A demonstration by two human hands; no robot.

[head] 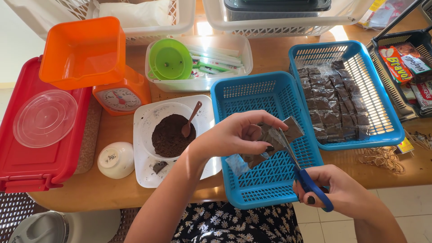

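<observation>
The left hand is pinching a small clear packet of dark powder between thumb and curled fingers, holding it above the empty blue basket. The right hand is gripping the blue-handled scissors, fingers closed through the loops; the blades are slightly parted and are meeting the packet at its right side. A second blue basket, just beside the first on the right, is holding rows of similar dark packets.

To the left of the hands, a clear bowl of dark powder with a brown spoon in it is sitting on a white tray. Near it, a small white bowl is lying upside down. An orange kitchen scale is carrying an orange tub. A red box at the far left is bearing a clear round lid. All are resting on a wooden table.
</observation>
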